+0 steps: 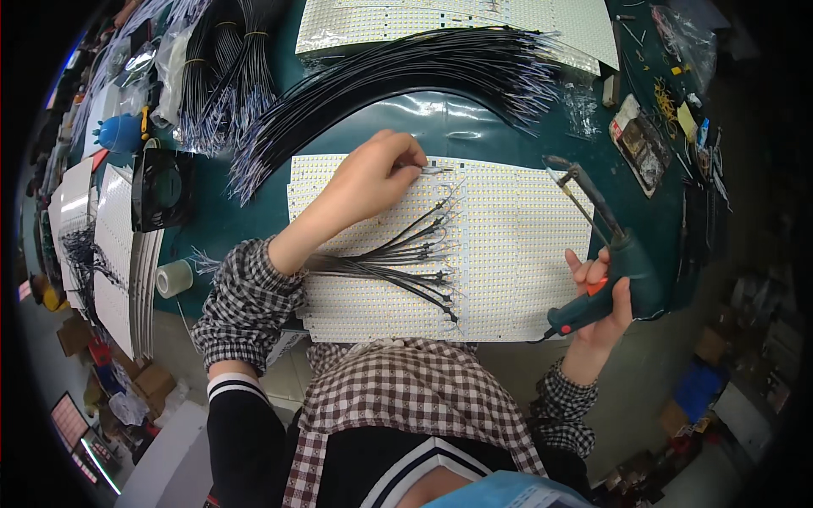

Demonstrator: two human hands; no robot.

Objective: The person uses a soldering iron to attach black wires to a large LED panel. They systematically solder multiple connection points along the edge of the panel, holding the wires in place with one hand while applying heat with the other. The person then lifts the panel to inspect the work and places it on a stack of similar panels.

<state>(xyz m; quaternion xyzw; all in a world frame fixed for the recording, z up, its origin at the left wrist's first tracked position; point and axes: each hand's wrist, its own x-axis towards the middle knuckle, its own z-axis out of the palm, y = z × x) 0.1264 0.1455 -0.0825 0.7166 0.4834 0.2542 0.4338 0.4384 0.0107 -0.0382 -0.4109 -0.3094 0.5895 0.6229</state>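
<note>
My right hand (600, 313) is wrapped round the handle of a dark green soldering gun (625, 262) with an orange-red trigger. Its metal tip points up and left, over the right part of the LED boards. My left hand (377, 173) is pinched closed at the upper middle of the top LED board (517, 245), with a thin, pale wire end (435, 169) at its fingertips. Below that hand, a bundle of black cables (373, 264) fans out to a column of points down the board's middle. My left forearm hides where the bundle begins.
Loose black cables (398, 63) with pale ends curve across the green tabletop (440, 110). A black fan (161, 190), solder spool (174, 278) and stacked boards (118, 254) stand left. At right lie a dirty tray (640, 146) and yellow wires (664, 107). More boards (364, 25) lie behind.
</note>
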